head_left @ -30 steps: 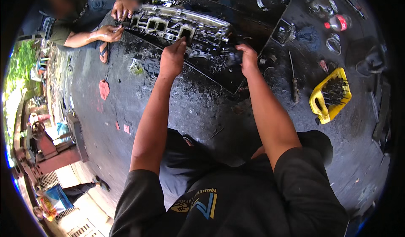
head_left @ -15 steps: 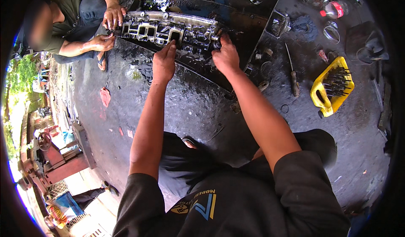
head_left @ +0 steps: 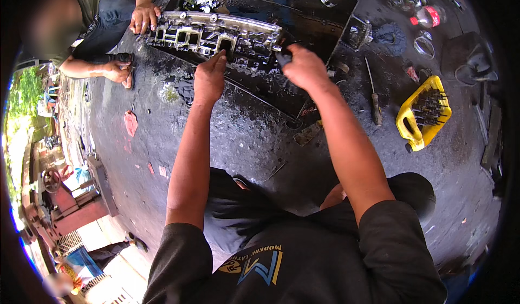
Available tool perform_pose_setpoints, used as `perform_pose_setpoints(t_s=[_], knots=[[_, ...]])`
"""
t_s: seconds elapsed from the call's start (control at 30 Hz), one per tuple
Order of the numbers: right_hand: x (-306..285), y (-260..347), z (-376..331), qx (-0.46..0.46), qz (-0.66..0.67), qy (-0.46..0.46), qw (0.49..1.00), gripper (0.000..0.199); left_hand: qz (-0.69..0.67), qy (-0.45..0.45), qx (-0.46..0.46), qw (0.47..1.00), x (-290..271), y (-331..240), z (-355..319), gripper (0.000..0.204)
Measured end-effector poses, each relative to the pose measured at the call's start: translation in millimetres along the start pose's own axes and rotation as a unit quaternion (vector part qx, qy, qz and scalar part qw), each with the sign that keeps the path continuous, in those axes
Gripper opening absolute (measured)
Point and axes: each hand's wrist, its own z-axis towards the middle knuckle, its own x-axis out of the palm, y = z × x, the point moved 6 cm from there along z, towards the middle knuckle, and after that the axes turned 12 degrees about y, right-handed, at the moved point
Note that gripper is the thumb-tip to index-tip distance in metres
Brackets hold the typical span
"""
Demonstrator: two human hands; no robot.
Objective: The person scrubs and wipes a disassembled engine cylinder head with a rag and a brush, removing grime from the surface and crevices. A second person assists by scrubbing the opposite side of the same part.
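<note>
A long, oily metal cylinder head (head_left: 208, 40) with rectangular ports lies at the far middle on a black, wet metal sheet (head_left: 254, 90). My left hand (head_left: 210, 77) is closed at its near side, fingertips at the edge of one port. At the right end, my right hand (head_left: 304, 68) is curled and smeared by motion. A small dark thing, too blurred to name, shows at its fingertips. A co-worker's hand (head_left: 145, 18) rests on the cylinder head's left end, while their other hand (head_left: 116, 71) is lower, away from it, beside something dark.
At right, a cut yellow jug (head_left: 405, 121) holds several dark, thin metal parts. A screwdriver (head_left: 376, 106), a blue-grey rag (head_left: 391, 37) and a plastic bottle (head_left: 430, 17) with a red label lie nearby. A red machine with a handwheel (head_left: 52, 180) stands at the left.
My right hand has moved slightly right, off the cylinder head's end. The co-worker's lower hand has left the left end and dropped down and left. My left hand stays in place.
</note>
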Motion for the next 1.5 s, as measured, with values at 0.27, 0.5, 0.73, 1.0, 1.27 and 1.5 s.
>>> perform_pose_setpoints(t_s=[0.27,0.5,0.73,1.0,1.27,1.5], knots=[[-6.7,-27.3,12.2,0.031,-0.012,0.019,0.999,0.061,-0.031,-0.005,0.020,0.999,-2.1,1.2,-1.9,0.037],[45.3,13.6,-12.9,-0.072,0.033,-0.141,0.987,0.045,-0.017,-0.017,0.002,1.000,0.3,1.0,-2.8,0.036],[-14.2,57.0,-52.9,-0.082,-0.042,-0.072,0.993,0.047,0.016,-0.036,0.027,0.999,0.4,-3.5,-4.6,0.036],[-36.7,77.2,-14.5,-0.164,-0.112,-0.195,0.961,0.046,-0.004,-0.033,0.034,0.999,1.1,1.9,-3.9,0.037],[-80.3,65.1,14.4,-0.128,-0.175,-0.054,0.975,0.041,-0.033,-0.006,0.012,0.999,2.5,7.5,-2.8,0.037],[-99.6,91.4,8.7,-0.209,0.020,-0.070,0.975,0.066,-0.017,0.000,0.016,1.000,0.6,4.5,-4.7,0.038]])
